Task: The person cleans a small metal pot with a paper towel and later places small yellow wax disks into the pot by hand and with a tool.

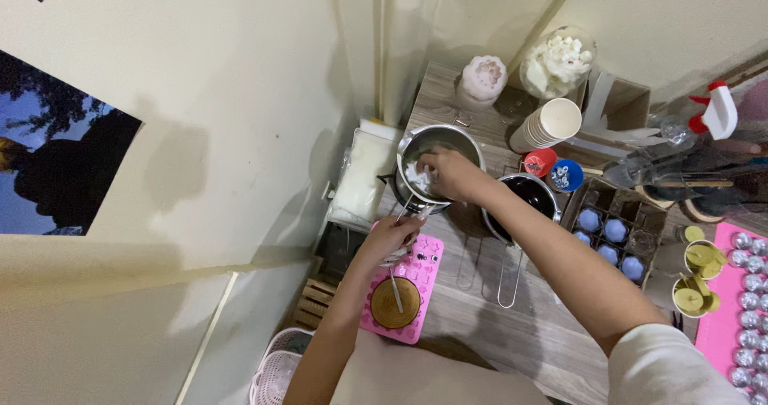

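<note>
Two bare hands work over a wooden tabletop (480, 317). The right hand (448, 173) reaches into a round steel pot (436, 145), fingers pinched narrow on white wax-like flakes (416, 177) lying inside it. The left hand (388, 237) is closed around the pot's wire handle (416, 213), apparently to steady the vessel. Just below sits a pink digital scale (420, 273) bearing a brown disc (395, 303).

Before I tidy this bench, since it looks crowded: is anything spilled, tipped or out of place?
Nothing looks spilled or broken. The stack of paper cups lies on its side by the glass jar, possibly just stored that way. The right hand reaches into the metal pot; the left hand grips its handle above the pink scale.
</note>
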